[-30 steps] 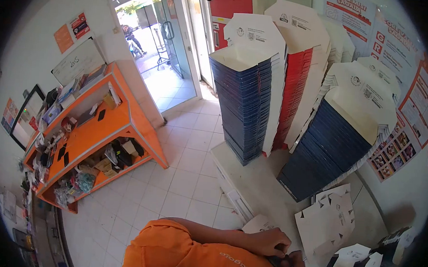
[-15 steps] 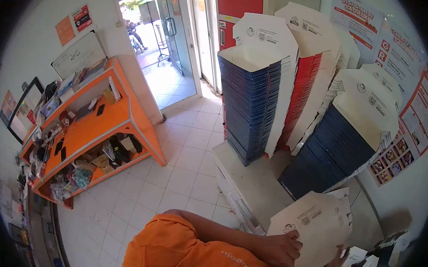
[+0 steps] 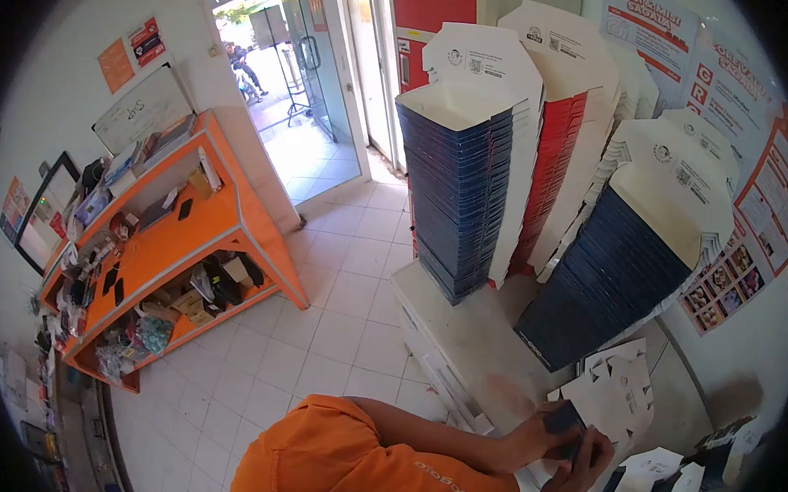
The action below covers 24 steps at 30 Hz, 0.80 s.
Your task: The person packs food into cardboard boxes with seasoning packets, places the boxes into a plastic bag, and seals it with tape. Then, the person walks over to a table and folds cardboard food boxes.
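My left hand point(image 3: 531, 438) and my right hand point(image 3: 586, 465) are close together at the lower right, fingers closed on a dark blue carton piece point(image 3: 565, 424). Only a small dark part of it shows between the fingers; the hands hide the rest. Just beyond them lies a flat white carton sheet point(image 3: 613, 396) with notched edges and print. Whether it joins the dark piece I cannot tell.
Tall stacks of nested dark blue cartons point(image 3: 454, 196), point(image 3: 611, 266) and red cartons point(image 3: 549, 174) stand on a white cabinet point(image 3: 418, 296). More cartons point(image 3: 644, 482) lie at lower right. An orange desk point(image 3: 227, 203) holds phones and clutter. A glass door point(image 3: 318, 73) stands ajar.
The broad white carton panel facing up in my hands is gone from view; a dark blue side shows instead. My right hand has moved left and up, closer to my left.
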### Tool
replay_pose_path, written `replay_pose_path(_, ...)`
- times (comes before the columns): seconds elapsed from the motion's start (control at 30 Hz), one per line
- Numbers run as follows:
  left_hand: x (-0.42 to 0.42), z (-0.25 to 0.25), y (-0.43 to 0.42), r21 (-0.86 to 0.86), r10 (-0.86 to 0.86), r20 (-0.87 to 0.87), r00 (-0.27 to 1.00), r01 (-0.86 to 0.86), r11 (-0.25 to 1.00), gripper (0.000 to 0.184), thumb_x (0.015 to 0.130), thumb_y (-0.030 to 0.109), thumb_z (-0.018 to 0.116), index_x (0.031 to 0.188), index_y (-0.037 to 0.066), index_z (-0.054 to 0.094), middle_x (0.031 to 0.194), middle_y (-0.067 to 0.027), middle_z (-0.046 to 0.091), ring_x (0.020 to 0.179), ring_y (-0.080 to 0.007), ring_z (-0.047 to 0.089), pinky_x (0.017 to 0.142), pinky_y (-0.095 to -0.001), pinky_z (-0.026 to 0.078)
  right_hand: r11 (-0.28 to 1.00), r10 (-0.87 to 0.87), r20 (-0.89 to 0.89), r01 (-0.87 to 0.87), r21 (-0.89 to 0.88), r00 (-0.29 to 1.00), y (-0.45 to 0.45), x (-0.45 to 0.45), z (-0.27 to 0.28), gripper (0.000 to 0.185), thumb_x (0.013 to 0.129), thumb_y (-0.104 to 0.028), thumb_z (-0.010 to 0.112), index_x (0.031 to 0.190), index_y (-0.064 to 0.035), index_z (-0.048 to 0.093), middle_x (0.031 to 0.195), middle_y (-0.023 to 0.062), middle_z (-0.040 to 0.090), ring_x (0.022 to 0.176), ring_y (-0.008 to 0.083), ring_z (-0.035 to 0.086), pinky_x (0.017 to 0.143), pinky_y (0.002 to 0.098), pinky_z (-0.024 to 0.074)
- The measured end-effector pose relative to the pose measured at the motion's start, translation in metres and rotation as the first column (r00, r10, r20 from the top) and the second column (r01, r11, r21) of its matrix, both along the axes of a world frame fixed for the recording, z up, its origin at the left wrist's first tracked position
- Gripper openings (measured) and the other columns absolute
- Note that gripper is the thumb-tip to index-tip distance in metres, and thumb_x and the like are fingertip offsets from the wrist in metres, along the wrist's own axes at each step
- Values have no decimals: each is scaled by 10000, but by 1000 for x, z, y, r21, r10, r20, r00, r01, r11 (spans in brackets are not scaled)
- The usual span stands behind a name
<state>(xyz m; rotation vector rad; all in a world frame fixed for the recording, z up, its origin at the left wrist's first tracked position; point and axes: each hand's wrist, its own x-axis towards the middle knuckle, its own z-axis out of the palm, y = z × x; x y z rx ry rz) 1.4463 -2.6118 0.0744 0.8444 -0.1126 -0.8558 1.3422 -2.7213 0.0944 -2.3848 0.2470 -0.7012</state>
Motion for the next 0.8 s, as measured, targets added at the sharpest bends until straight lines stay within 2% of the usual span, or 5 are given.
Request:
replay_pose_path(0.33,-3,-31,3,60,-153,9,988,152,987,424,1047,344,629,1320,23,578,1186,-50,675,1007,-144,642,900,-302,530,978,-126,-6,126,168,992,14,19,-32,443,1077,-308,499,1377,-5,621,1482,255,386,1345,460,458,1112,517,382)
replay_pose_path(0.5,0,-36,8,-74,-16,252,968,36,997,360,1073,260,583,1364,54,540,1069,-35,658,984,-132,623,884,-279,521,984,-53,-44,45,-172,998,21,13,-29,584,1053,-168,496,1575,14,310,1471,252,407,1298,394,504,1055,471,434)
replay_pose_path(0.6,23,-17,29,138,-157,255,954,124,983,336,1071,221,566,1359,49,547,1091,-76,675,1012,-155,642,903,-290,521,933,76,26,-81,350,997,-17,-15,-35,625,1049,-225,550,1577,1,304,1460,240,451,1304,368,519,1049,462,441)
replay_pose_path(0.67,34,-15,43,293,-378,565,733,250,923,309,1042,193,601,1312,49,556,1029,-125,696,955,-179,661,799,-303,518,950,15,102,-46,308,995,-30,-14,-10,542,1081,-411,516,1419,9,566,920,91,607,756,216,589,706,340,497)
replay_pose_path(0.8,20,-19,54,333,-454,716,530,312,890,358,1027,126,552,1372,69,475,919,-147,701,882,-226,689,748,-324,490,865,408,-90,-352,358,909,-45,-28,-12,425,983,-279,714,1297,2,659,1042,112,708,703,169,614,570,296,486)
